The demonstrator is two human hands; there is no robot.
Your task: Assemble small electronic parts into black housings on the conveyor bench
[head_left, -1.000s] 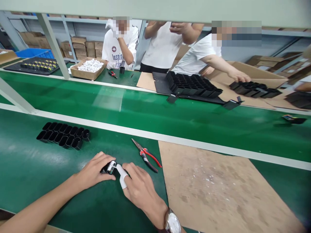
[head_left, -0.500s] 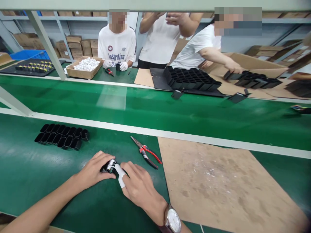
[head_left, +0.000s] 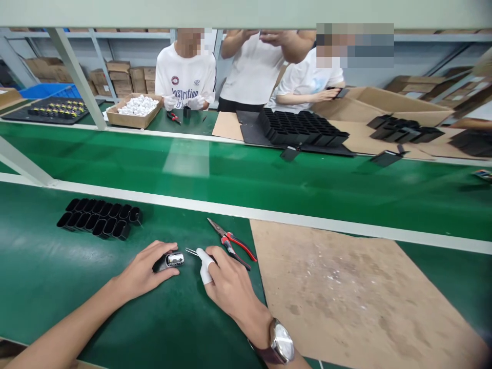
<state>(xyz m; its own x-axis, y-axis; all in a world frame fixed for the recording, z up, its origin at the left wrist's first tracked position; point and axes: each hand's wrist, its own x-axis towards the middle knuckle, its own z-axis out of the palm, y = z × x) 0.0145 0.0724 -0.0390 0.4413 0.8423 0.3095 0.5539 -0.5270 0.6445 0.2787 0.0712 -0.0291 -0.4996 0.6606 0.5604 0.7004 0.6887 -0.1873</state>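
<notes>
My left hand is closed around a small black plastic housing, thumb on the near side and fingers on the far side. A white part with some dark and yellowish detail shows in its open end, which faces right. My right hand grips tweezers, their two thin tips apart and pointing at the housing without touching it. White covers sit on fingers of that hand. Just beyond it, red-and-black needle-nose pliers lie on the green table.
Two rows of black oval housings stand at left. A stained cardboard sheet lies at right. Past a white rail, a green conveyor belt carries black pieces. Co-workers stand across, near a box of white parts and many black cases.
My right hand has drawn back to the right, and the tweezers have come away from the housing. The housing has turned slightly in my left hand. Black pieces on the belt have shifted right.
</notes>
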